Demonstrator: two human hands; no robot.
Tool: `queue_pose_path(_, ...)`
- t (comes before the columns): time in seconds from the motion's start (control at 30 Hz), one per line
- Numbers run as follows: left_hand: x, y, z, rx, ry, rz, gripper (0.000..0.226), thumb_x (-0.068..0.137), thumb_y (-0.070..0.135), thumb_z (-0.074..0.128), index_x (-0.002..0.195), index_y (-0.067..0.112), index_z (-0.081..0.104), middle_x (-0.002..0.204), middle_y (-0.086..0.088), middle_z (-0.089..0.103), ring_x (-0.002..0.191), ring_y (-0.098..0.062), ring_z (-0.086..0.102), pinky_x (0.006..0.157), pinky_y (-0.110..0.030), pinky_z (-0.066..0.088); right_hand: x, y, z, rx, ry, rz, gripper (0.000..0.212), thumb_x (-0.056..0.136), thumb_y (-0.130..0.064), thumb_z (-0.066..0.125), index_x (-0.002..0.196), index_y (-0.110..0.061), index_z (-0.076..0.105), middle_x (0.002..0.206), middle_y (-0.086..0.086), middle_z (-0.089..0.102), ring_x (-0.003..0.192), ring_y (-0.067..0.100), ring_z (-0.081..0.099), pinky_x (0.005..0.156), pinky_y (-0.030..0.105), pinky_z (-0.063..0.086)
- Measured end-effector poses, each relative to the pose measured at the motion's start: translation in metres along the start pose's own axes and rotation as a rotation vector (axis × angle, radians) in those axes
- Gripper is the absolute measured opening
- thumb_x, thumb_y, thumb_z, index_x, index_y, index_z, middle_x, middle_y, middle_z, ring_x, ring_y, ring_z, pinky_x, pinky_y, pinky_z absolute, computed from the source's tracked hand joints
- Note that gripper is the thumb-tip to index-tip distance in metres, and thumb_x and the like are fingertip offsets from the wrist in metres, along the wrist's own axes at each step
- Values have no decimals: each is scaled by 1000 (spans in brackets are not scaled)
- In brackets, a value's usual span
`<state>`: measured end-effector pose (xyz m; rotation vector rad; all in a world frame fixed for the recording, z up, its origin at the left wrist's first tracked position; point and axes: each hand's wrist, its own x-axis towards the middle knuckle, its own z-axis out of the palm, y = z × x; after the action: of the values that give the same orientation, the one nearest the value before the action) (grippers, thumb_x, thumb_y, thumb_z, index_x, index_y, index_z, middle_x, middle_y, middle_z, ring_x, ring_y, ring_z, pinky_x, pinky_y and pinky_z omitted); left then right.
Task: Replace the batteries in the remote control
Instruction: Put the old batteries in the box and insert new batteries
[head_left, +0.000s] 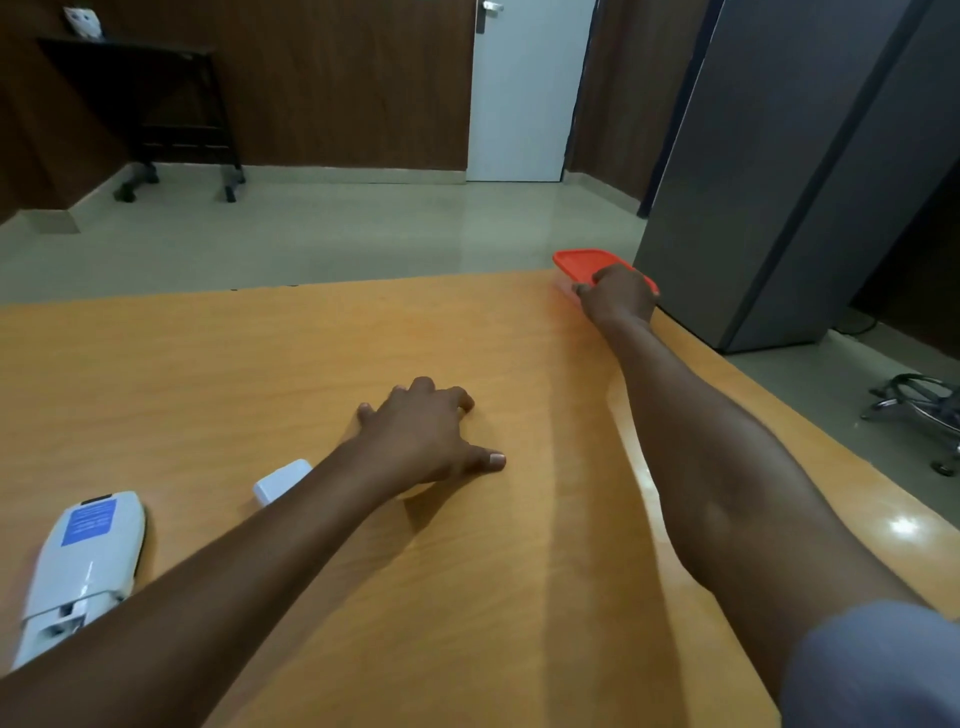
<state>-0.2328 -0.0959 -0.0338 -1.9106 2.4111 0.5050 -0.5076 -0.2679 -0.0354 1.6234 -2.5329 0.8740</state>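
Head view, white remote control face down, battery bay uncovered, left hand splayed flat, right hand gripping red-lidded container.

Wooden table, orange-brown laminate top with a glossy strip along its right edge. Contents:
- White remote control, face down near the left edge, blue label on its back, battery compartment open at the near end.
- White battery cover, loose, just right of the remote control.
- Clear container with red lid, at the far right corner.
- Left hand, resting palm down mid-table.
- Right hand, on the container.
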Motion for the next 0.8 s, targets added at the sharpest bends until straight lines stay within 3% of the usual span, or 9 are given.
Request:
queue_pose_path(0.13,-3,-1,1,-3,12,6,88,75,77,63,149,36,40,148,-3,42,138,-27,38,110,-56,35,-12,-5,-7,-95,31,-31,52,89,-56,62,121,-15,67,123,13,68,120,35,57,104,53,42)
queue_pose_path(0.37,-14,-1,4,-44,54,9,85,76,77,62,148,34,45,150,-3,44,142,-26,35,113,-56,29,-87,-31,-27,36,146,-132,48,91,-50,62,119,-11,66,112,15,71,106,35,64,88,44,53)
queue_pose_path(0.43,-24,-3,1,-175,104,1,78,76,70,69,141,29,55,147,-3,51,138,-25,43,112,-50,35,-121,-43,-36,116,121,-172,43,91,-47,63,118,-13,67,114,11,72,107,32,65,87,40,53)
queue_pose_path(0.53,-51,-18,-7,-446,286,-48,58,79,59,74,124,23,69,134,-4,65,124,-24,58,97,-36,49,-173,-62,-46,185,78,-245,35,91,-43,63,112,-16,69,110,6,74,101,28,68,83,38,54)
queue_pose_path(0.63,-92,-44,-16,-511,409,-91,45,82,55,73,114,23,73,122,-2,71,112,-21,65,88,-34,52,-229,-83,-55,248,14,-306,30,91,-41,63,106,-16,71,102,2,76,93,22,70,76,33,51)
queue_pose_path(0.8,-185,-119,-21,-644,516,-208,19,82,48,76,91,31,75,99,5,76,98,-13,68,87,-33,54,-329,-137,-66,375,-106,-453,25,91,-38,65,101,-16,72,93,-2,77,84,16,70,71,29,50)
